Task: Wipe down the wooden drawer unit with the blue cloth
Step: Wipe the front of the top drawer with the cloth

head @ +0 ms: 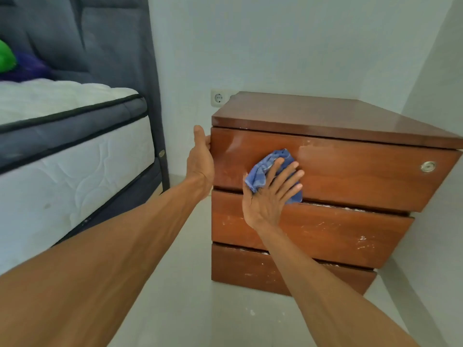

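Observation:
The wooden drawer unit (350,176) stands on the floor against the white wall, with three reddish-brown drawer fronts and a glossy top. My right hand (270,194) presses the crumpled blue cloth (265,169) flat against the left part of the top drawer front, fingers spread over it. My left hand (201,159) grips the unit's left front edge at the top drawer, thumb on the front and fingers hidden round the side. A round metal lock (428,166) sits at the top drawer's right end. Pale scuffs mark the lower drawers.
A bed with a white mattress (62,171) and a dark grey headboard (112,46) stands to the left. A wall socket (218,98) is behind the unit's left corner. A white wall (438,96) closes in on the right. Pale floor (180,271) lies between bed and unit.

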